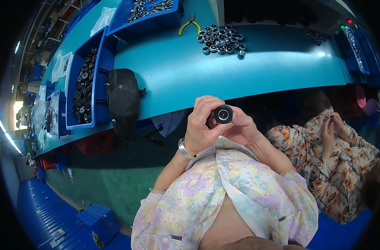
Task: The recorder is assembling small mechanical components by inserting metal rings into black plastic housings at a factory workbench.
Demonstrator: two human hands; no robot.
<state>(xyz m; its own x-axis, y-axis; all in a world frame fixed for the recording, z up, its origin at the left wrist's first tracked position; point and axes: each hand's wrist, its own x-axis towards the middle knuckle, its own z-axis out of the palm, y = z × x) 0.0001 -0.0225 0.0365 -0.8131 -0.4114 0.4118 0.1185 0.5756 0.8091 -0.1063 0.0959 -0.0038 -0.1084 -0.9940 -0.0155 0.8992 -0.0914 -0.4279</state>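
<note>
Both my hands hold one small black cylindrical part [223, 114] with a round end facing the camera, close in front of my chest. My left hand [201, 125] wraps it from the left, with thumb and fingers on its rim; a metal bracelet sits on that wrist. My right hand [241, 127] cups it from the right and below. On the teal workbench [256, 66] beyond lies a heap of several similar small round metal parts [221, 39].
Blue bins of black round parts [85, 89] and metal parts [148, 8] line the bench's left and far side. A black mesh pouch [123, 100] hangs over the edge. Yellow-handled pliers [189, 24] lie at the back. A person in an orange floral top [336, 162] sits at my right.
</note>
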